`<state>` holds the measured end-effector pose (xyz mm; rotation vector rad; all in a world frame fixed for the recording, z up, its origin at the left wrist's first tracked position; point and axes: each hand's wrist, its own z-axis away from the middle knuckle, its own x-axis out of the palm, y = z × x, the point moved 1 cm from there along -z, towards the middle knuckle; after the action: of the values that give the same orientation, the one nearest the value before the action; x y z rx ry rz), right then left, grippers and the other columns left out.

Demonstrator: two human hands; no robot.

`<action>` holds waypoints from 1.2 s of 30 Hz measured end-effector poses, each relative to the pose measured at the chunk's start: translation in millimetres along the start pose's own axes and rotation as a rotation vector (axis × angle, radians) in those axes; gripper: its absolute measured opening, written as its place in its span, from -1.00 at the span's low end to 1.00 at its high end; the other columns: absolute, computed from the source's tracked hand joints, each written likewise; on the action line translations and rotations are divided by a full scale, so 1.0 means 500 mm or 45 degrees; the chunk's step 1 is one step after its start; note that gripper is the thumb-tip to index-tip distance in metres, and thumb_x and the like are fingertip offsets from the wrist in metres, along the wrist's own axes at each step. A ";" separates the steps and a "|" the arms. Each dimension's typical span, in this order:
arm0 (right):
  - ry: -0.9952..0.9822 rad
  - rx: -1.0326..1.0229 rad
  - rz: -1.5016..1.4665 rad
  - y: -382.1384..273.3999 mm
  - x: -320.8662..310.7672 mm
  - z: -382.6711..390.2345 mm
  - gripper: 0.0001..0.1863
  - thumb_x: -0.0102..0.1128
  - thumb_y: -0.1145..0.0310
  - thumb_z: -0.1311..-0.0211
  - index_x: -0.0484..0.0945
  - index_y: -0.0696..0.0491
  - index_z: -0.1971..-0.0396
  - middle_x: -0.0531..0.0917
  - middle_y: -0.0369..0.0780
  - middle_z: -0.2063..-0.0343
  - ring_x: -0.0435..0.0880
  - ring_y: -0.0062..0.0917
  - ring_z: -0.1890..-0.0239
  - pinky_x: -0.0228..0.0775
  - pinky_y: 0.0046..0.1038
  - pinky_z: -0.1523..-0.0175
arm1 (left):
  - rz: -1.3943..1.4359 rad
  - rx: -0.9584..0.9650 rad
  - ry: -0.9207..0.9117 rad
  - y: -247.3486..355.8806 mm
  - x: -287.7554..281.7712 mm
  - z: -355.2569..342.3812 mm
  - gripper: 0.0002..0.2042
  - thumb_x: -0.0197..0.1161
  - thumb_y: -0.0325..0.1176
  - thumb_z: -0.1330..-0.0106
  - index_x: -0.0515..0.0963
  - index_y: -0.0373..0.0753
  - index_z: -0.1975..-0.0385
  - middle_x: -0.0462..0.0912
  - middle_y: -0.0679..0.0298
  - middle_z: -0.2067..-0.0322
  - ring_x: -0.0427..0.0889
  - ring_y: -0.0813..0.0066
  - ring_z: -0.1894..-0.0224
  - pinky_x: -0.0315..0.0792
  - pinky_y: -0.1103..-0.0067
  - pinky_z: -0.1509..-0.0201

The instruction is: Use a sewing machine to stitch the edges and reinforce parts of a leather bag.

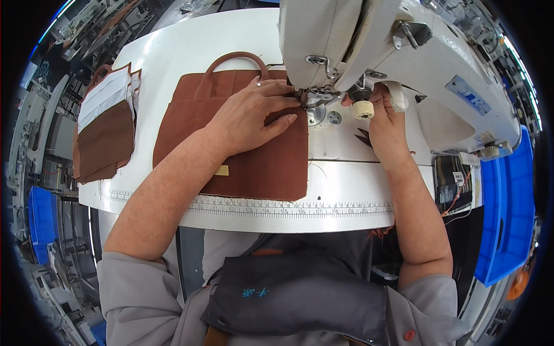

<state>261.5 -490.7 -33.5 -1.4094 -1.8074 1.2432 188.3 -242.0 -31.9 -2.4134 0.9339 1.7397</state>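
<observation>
Brown fabric bag piece [254, 167], flat, looped handle on top, under spread left hand [254, 112] pressing it.

Sewing workshop – industrial sewing machine [404, 52], blue bins [511, 213]

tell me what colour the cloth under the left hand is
Reddish brown cloth, seen best in the head view.
</observation>
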 end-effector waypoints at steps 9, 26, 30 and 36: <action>-0.020 0.025 -0.115 -0.008 0.006 -0.002 -0.66 0.09 0.14 -0.60 0.58 0.16 0.20 0.65 -0.29 0.40 0.42 -0.68 0.45 0.28 -0.59 0.33 | 0.043 0.031 -0.011 0.024 -0.005 0.020 -0.68 0.33 -0.26 -0.37 0.70 -0.18 -0.08 0.61 0.08 -0.19 0.53 0.06 -0.31 0.26 0.20 -0.53; -0.054 0.179 0.012 0.022 -0.002 0.013 -0.68 0.22 0.11 -0.54 0.63 0.10 0.24 0.54 -0.45 0.53 0.38 -0.78 0.49 0.23 -0.59 0.39 | 0.005 -0.013 0.035 -0.001 0.000 -0.008 -0.71 0.33 -0.27 -0.36 0.71 -0.27 0.01 0.65 0.10 -0.07 0.56 0.05 -0.21 0.53 0.26 -0.25; -0.161 0.254 0.096 0.021 -0.003 0.007 -0.73 0.20 0.19 -0.56 0.64 0.12 0.19 0.58 -0.46 0.49 0.40 -0.77 0.47 0.27 -0.56 0.37 | -0.055 -0.016 0.027 -0.002 0.001 -0.012 -0.68 0.32 -0.23 -0.36 0.70 -0.29 0.00 0.66 0.08 -0.05 0.56 0.03 -0.19 0.50 0.27 -0.26; -0.363 0.149 0.483 -0.015 0.002 0.021 -0.74 0.33 0.24 -0.43 0.72 0.16 0.28 0.69 -0.34 0.47 0.57 -0.71 0.37 0.43 -0.55 0.23 | -0.083 -0.039 -0.017 0.001 -0.004 -0.011 -0.64 0.28 -0.19 -0.39 0.68 -0.32 -0.01 0.67 0.04 -0.02 0.57 0.02 -0.16 0.46 0.26 -0.27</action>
<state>249.1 -493.5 -31.3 -1.6247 -1.6544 1.7918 192.4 -243.3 -27.9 -2.4185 0.8234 1.7584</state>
